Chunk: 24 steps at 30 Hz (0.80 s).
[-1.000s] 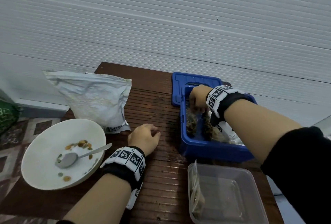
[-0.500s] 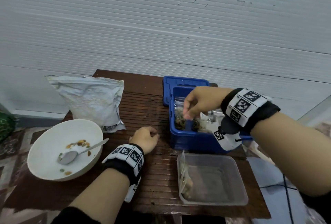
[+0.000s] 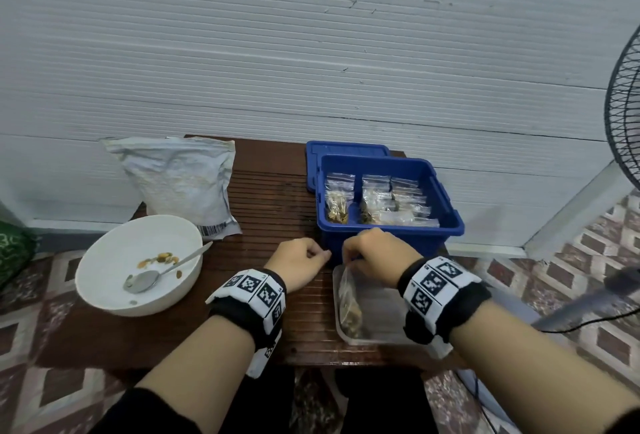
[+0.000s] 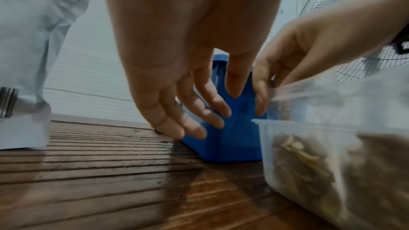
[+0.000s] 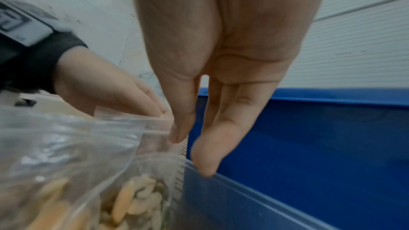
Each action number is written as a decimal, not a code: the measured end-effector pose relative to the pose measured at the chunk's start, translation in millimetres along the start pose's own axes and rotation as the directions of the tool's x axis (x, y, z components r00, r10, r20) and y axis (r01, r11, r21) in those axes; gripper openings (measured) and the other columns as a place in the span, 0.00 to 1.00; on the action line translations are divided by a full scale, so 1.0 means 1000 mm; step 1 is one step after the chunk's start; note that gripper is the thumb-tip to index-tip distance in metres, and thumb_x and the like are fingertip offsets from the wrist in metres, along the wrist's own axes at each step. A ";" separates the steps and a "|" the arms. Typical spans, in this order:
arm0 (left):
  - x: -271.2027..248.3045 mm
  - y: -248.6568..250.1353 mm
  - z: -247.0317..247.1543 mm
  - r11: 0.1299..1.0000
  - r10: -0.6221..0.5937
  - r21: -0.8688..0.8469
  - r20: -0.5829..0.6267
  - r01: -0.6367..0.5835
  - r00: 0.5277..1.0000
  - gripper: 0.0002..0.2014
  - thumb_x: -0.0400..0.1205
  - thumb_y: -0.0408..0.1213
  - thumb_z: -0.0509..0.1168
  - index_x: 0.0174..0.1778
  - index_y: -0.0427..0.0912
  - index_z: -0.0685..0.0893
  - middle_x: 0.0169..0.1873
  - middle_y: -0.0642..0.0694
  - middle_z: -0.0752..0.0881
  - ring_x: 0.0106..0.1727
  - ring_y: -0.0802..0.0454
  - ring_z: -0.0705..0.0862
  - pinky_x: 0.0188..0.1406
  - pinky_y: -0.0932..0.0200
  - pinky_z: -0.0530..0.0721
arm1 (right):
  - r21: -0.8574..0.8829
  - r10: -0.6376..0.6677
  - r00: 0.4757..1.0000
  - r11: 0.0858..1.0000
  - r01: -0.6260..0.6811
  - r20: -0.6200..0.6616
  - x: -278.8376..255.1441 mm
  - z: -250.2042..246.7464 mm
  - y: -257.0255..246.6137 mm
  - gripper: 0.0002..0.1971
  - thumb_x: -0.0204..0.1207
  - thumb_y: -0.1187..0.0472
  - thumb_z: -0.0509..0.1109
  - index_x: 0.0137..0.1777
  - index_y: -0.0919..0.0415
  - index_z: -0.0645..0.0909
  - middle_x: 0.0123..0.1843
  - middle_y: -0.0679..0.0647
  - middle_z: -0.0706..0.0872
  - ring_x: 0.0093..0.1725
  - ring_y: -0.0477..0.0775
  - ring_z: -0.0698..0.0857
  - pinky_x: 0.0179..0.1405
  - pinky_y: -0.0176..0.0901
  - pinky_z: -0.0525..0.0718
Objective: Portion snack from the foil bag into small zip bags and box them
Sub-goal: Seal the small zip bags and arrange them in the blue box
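A crumpled foil bag [image 3: 180,184] lies at the table's back left. The blue box [image 3: 446,222] at the back right holds several filled zip bags [image 3: 337,206]. In front of it a clear plastic container [image 3: 381,336] has one filled zip bag [image 3: 348,302] standing against its left wall. My right hand [image 3: 349,257] is over that container and pinches the bag's top corner [image 5: 155,125] between thumb and fingers [image 5: 205,162]. My left hand [image 3: 318,255] rests on the table left of the blue box, fingers [image 4: 199,121] loosely curled and holding nothing.
A white bowl [image 3: 104,281] with a metal spoon [image 3: 152,277] and a few snack pieces sits at the table's front left. A standing fan [image 3: 623,114] is off the right side. The wall runs close behind the small wooden table [image 3: 270,198].
My right hand has left the blue box and come back and down to the zip bag in the clear container. The left hand has stayed on the table.
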<state>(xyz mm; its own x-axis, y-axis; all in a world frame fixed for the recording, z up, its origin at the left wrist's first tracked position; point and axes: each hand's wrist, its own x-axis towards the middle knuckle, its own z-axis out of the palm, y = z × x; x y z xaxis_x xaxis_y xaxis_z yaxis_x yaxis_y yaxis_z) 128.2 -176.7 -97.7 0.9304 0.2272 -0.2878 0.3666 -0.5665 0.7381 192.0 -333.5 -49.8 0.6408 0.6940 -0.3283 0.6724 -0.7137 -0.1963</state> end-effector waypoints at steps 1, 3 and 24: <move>-0.003 0.002 0.000 1.000 0.029 -0.013 0.013 -0.028 1.000 0.15 0.82 0.54 0.64 0.49 0.45 0.86 0.47 0.49 0.87 0.48 0.55 0.83 0.43 0.63 0.76 | 0.003 0.007 1.000 1.000 -0.007 -0.020 -0.001 -0.001 0.002 0.07 0.78 0.62 0.65 0.49 0.51 0.82 0.53 0.54 0.83 0.52 0.58 0.83 0.52 0.51 0.83; -0.009 0.007 0.000 0.995 0.089 -0.055 0.055 -0.086 0.995 0.18 0.80 0.58 0.65 0.47 0.46 0.86 0.43 0.51 0.86 0.44 0.58 0.82 0.38 0.66 0.75 | 0.008 0.028 0.999 1.000 -0.027 -0.038 -0.004 -0.004 0.006 0.07 0.77 0.64 0.64 0.46 0.51 0.80 0.52 0.55 0.83 0.51 0.58 0.83 0.52 0.53 0.83; -0.014 0.029 0.001 0.933 0.359 -0.030 -0.041 -0.360 0.933 0.03 0.78 0.37 0.74 0.39 0.46 0.88 0.38 0.56 0.86 0.42 0.59 0.82 0.42 0.70 0.76 | 0.334 -0.008 0.956 0.936 0.111 -0.294 -0.031 -0.002 0.023 0.06 0.74 0.68 0.73 0.41 0.56 0.81 0.37 0.42 0.78 0.36 0.38 0.76 0.37 0.23 0.74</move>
<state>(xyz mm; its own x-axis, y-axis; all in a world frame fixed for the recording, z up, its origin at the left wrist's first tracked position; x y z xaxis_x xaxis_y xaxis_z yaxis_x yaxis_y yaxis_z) 126.3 -197.2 -72.7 0.9989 0.0413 0.0213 0.0070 -0.5866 0.8099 188.3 -371.5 -42.2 0.7159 0.6970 -0.0404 0.5766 -0.6228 -0.5288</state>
